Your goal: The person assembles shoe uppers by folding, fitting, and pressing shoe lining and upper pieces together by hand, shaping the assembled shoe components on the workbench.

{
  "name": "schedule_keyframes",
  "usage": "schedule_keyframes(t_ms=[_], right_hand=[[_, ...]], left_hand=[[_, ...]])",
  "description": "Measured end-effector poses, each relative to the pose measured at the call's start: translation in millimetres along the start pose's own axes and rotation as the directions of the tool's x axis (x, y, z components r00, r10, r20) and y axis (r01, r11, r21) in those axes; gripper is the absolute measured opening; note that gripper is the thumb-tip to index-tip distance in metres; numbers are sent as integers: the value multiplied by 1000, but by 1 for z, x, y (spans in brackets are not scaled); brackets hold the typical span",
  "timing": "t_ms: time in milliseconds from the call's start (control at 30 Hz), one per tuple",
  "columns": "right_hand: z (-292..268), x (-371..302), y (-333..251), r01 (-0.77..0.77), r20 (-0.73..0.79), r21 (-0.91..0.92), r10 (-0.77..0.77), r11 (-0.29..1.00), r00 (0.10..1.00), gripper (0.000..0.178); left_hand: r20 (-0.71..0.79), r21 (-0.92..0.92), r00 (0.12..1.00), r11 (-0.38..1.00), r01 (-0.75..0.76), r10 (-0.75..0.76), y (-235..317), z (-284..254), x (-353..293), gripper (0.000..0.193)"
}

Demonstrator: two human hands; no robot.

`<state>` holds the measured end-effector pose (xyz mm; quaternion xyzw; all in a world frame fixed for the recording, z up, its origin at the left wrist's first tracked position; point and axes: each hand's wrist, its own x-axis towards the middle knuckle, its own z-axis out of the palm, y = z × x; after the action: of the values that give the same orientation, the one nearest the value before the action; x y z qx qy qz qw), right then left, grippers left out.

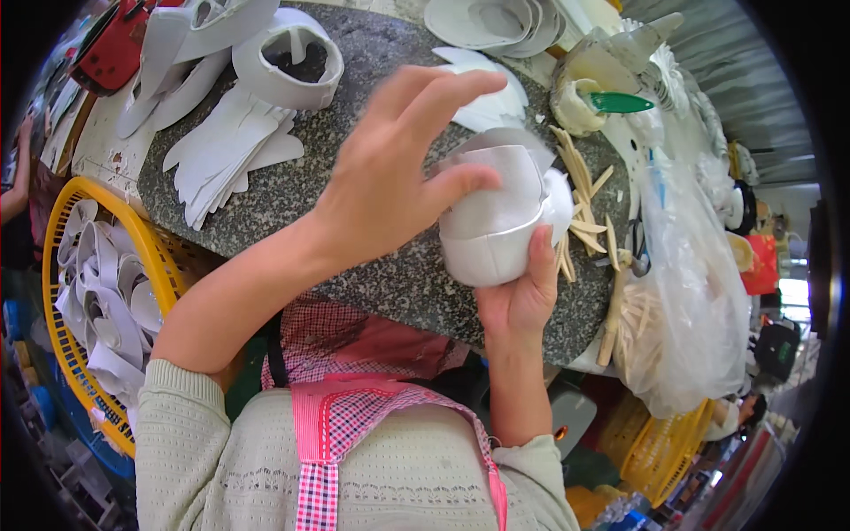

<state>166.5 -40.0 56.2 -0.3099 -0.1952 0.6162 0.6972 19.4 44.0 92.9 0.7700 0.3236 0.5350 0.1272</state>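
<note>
Cupping the white shell above the desk, our right fingers hold it from below; our left fingers spread wide, contact unclear. We judge it light, stiffish, dentable, best gripped low.

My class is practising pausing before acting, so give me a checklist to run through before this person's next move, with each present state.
1. White form supported: ok, the right hand holds it from below.
2. Left hand free: ok, open with fingers spread.
3. Left thumb touching the form: cannot tell, it overlaps it in view.
4. Sticks tidy: not ok, scattered on the stone top.
5. Yellow basket off the stone top: ok, beside it, at left.
</note>
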Motion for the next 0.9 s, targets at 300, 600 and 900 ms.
schedule_keyframes(t_ms=[300,600,900], right_hand=[[9,-18,0,-10,-12,198,13,980,1000,49],[-20,0,17,272,-16,-211,-282,939,959,54],[-18,-3,6,-105,-116,18,106,994,988,52]], left_hand=[[156,-111,988,993,38,-20,37,2,-47,40],[304,-44,946,990,131,-112,29,9,-48,19],[763,-214,644,918,334,-56,-1,-10,-24,21]])
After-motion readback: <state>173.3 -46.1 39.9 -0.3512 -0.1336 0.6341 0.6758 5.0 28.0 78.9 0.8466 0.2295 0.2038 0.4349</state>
